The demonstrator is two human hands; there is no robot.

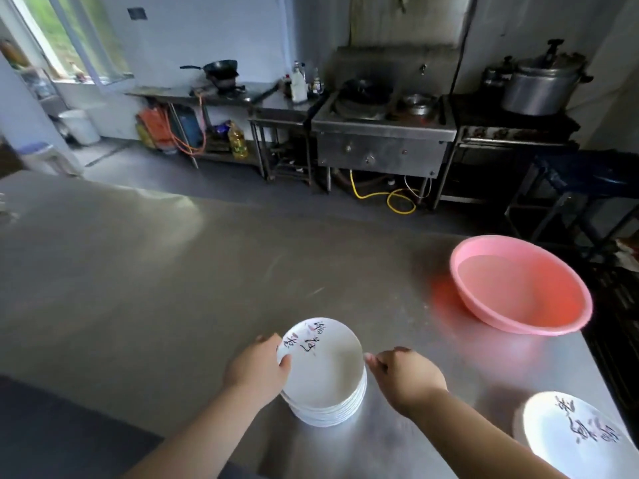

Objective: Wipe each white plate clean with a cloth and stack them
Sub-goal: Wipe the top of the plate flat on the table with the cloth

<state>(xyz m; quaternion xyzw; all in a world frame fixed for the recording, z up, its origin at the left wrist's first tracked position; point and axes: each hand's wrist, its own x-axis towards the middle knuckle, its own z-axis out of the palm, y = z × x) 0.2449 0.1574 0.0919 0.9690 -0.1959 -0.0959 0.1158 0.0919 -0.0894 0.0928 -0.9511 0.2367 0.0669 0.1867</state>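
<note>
Here the stack of round white ceramic plates (pixel 323 382) sits well nearer than the pink plastic basin (pixel 520 283). The left hand (pixel 259 369) curls over its top rim; the right hand (pixel 406 373), fingers loosely curled, hovers beside it. Lift one plate, steadying the rest.

White plate stack (pixel 325 382) between the left hand (pixel 257 369) and right hand (pixel 406 376), top plate marked with black and red brush characters. Same markings on white plates (pixel 570 440) right of the right hand. Pink basin (pixel 522 285) beyond that hand. Dull grey steel counter (pixel 155 271). Yellow hose (pixel 397 198) far beyond.
</note>
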